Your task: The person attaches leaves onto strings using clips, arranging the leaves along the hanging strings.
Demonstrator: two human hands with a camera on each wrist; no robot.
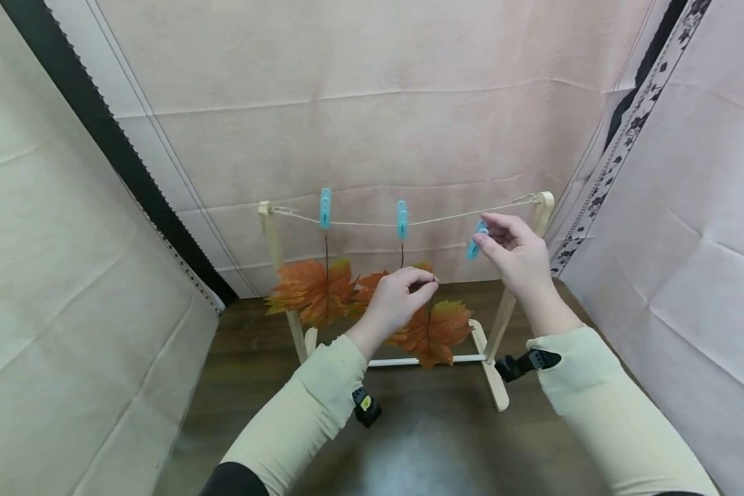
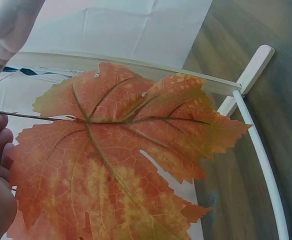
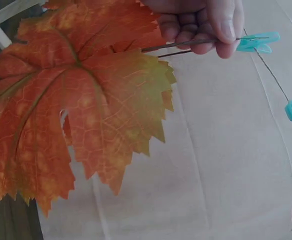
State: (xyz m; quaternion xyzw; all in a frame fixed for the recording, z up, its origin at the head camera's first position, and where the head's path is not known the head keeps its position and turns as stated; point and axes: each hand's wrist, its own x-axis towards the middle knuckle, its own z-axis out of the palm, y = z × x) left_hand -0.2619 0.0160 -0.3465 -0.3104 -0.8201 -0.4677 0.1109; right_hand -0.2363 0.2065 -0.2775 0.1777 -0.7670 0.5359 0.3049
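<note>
My left hand (image 1: 397, 303) pinches the thin brown stem (image 2: 31, 116) of an orange artificial maple leaf (image 1: 434, 331), which hangs below the fingers. To the right, my right hand (image 1: 521, 255) holds a blue clothespin (image 1: 473, 249) between thumb and fingers, just under the string (image 1: 446, 218). Whether the clothespin's jaws are apart is too small to tell. Two more blue clothespins, one at left (image 1: 325, 209) and one mid-string (image 1: 402, 219), each clip a leaf stem. The left leaf (image 1: 319, 293) hangs freely; the middle leaf (image 1: 366, 286) is partly hidden behind my left hand.
The string runs between the wooden posts of a small rack, the left post (image 1: 271, 238) and right post (image 1: 542, 213). A white crossbar (image 1: 390, 362) and wooden foot (image 1: 494, 386) stand on the brown wood-look surface (image 1: 421, 441). Pale cloth (image 1: 372, 138) surrounds the rack.
</note>
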